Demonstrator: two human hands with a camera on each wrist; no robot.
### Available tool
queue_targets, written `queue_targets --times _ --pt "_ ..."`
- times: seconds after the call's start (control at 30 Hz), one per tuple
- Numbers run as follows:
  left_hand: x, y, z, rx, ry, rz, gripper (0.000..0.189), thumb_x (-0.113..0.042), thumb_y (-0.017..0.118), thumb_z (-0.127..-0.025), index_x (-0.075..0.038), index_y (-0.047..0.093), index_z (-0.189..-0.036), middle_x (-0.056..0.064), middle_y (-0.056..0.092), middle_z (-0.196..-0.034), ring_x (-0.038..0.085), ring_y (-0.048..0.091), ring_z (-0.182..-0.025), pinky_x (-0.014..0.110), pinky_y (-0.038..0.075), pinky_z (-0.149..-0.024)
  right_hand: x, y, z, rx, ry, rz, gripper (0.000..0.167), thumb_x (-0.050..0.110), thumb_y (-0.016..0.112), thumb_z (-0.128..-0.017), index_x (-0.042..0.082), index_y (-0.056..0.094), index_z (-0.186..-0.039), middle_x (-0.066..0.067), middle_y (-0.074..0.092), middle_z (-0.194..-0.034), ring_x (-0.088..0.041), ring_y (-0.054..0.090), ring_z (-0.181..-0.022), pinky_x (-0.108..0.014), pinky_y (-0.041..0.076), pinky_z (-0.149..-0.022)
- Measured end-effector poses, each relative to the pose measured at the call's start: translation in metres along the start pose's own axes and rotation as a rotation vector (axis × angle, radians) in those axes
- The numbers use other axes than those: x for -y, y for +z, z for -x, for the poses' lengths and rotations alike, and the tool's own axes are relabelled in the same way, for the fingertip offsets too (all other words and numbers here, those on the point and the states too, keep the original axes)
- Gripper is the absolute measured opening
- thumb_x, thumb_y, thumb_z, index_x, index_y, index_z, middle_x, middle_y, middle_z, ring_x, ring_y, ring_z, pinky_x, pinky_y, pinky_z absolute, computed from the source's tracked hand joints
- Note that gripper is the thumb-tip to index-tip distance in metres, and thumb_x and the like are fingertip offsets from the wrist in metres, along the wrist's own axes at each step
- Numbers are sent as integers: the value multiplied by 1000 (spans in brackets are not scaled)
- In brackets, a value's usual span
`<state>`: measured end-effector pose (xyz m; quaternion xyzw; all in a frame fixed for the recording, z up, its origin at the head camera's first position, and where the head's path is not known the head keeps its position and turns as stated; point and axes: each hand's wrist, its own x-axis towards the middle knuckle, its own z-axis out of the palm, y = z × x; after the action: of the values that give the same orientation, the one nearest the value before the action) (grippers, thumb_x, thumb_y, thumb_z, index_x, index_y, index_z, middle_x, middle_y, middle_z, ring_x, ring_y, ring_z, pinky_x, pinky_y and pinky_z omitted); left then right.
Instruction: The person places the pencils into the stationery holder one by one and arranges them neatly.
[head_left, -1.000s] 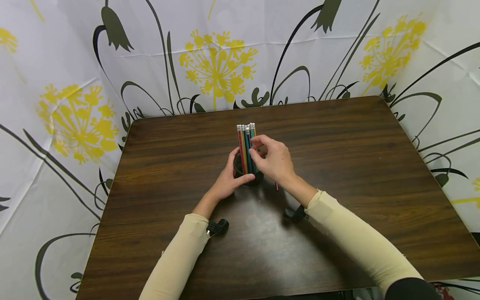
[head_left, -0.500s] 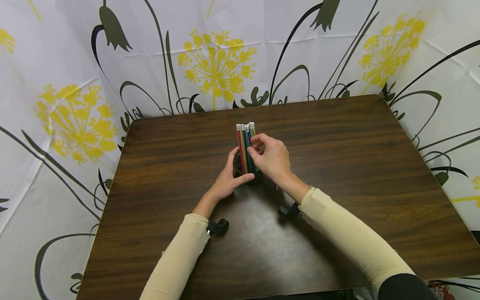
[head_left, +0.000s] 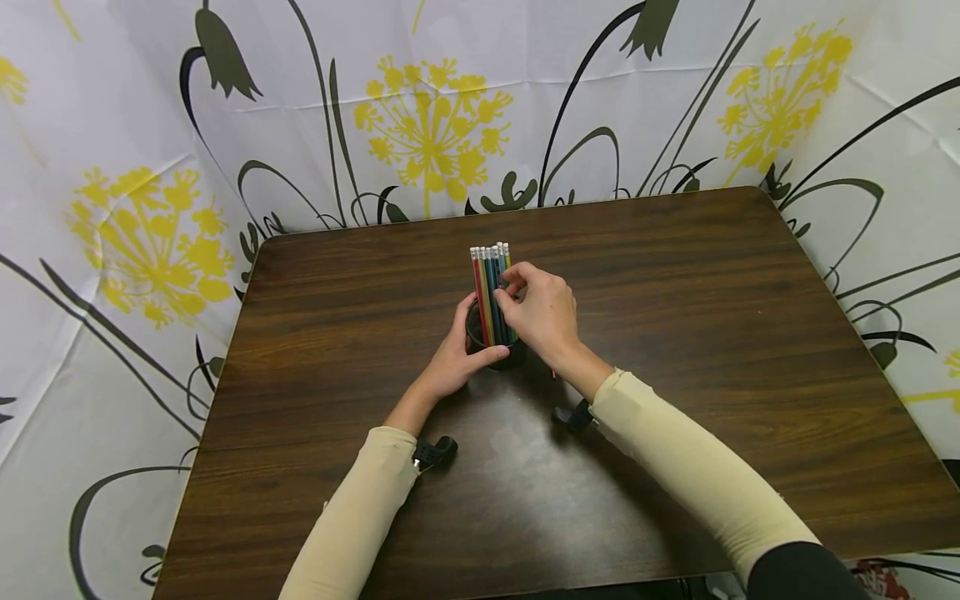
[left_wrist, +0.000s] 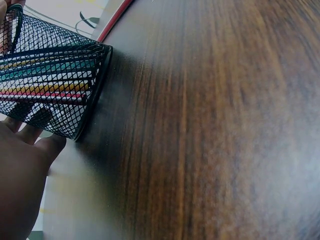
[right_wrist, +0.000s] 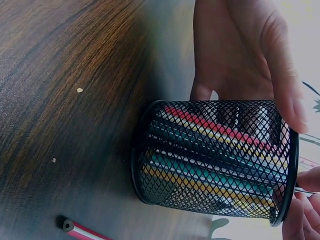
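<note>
A black mesh pencil cup (right_wrist: 220, 155) stands upright on the table, holding several coloured pencils (head_left: 487, 292) with their eraser ends up. My left hand (head_left: 453, 354) grips the cup round its left side, thumb across the front near the rim. In the left wrist view the cup (left_wrist: 55, 75) shows the pencils through its mesh. My right hand (head_left: 546, 310) is at the right of the bundle, thumb and forefinger pinching a pencil just above the rim. The hand hides part of that pencil.
A red pencil (right_wrist: 85, 232) lies on the table beside the cup, mostly hidden under my right hand in the head view. The brown wood-grain table (head_left: 712, 350) backs onto a flower-printed curtain (head_left: 300, 108). Two light specks lie near the cup in the right wrist view.
My right wrist and forearm have shifted slightly left, with the fingers staying at the pencils. The left hand keeps its grip on the cup.
</note>
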<state>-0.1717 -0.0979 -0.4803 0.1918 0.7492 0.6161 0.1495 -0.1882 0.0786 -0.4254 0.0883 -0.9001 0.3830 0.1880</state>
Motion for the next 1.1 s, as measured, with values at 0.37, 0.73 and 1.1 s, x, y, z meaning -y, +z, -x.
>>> queue_targets --times 0.37,0.73,1.1 --pt "9 -1 -2 -17 6 -25 88 -9 66 -94 -35 8 -154 6 35 -150 25 43 -130 52 32 -107 1 0 -1 -4 8 17 17 23 77 -86 12 72 -97 4 69 -75 -10 60 -60 -34 47 -53" --pt "-22 0 6 11 -38 -15 87 -7 64 -94 -18 5 -156 18 31 -151 36 39 -132 56 29 -109 0 -3 -3 12 -1 -14 15 25 75 -87 12 71 -93 3 68 -76 -9 61 -61 -32 48 -54" --pt "-28 1 7 -18 -72 -49 88 -10 66 -93 -20 6 -156 15 27 -154 32 37 -134 53 27 -111 -42 -14 -15 -70 186 -115 15 25 70 -91 10 72 -93 -1 67 -75 -17 59 -66 -35 44 -60"
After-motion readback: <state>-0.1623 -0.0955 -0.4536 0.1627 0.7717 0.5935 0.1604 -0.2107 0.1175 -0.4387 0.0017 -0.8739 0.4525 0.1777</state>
